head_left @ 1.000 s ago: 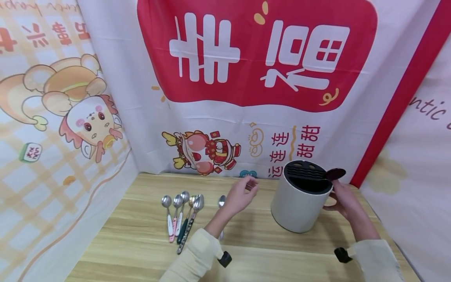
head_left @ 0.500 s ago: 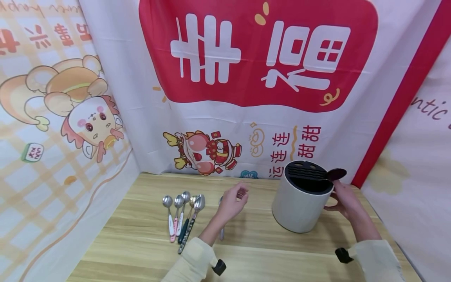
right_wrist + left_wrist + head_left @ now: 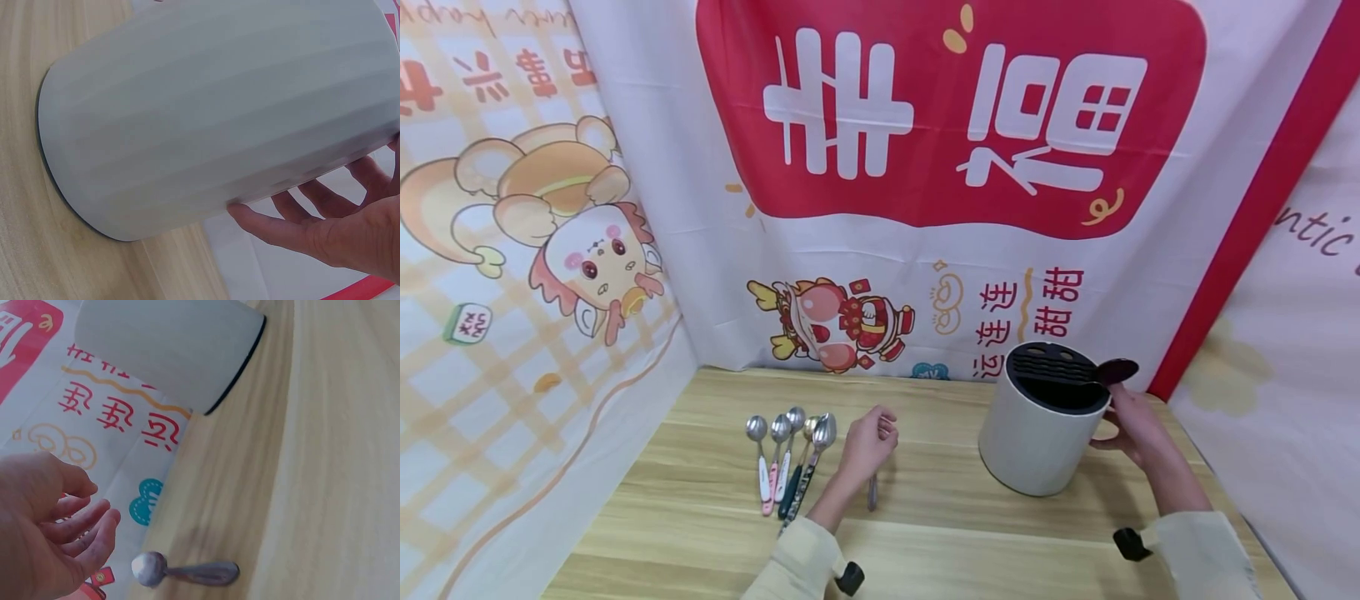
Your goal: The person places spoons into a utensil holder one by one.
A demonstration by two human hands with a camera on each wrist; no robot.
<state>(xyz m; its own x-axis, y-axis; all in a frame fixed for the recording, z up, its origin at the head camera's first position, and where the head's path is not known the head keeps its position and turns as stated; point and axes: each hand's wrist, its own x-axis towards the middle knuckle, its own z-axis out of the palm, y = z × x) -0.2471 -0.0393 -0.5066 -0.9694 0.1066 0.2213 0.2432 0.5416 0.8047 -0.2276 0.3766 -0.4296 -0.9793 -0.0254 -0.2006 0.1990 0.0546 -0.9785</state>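
Observation:
My left hand hangs loosely curled over the table, holding nothing. Below it lies a small silver spoon; in the head view the hand covers its bowl and only the handle shows. On the right stands a round off-white utensil holder with a black slotted top. The fingers and thumb of my right hand rest spread against the holder's right side. A dark spoon pokes out over the holder's right rim, just above that hand.
Left of my left hand, several spoons lie side by side, with white, pink, dark green and patterned handles. Printed cloth hangs behind and beside the wooden table. The holder stands near the table's back right.
My left hand has moved left and a little nearer, away from the holder and over the lone spoon. My right hand and the holder have stayed in place.

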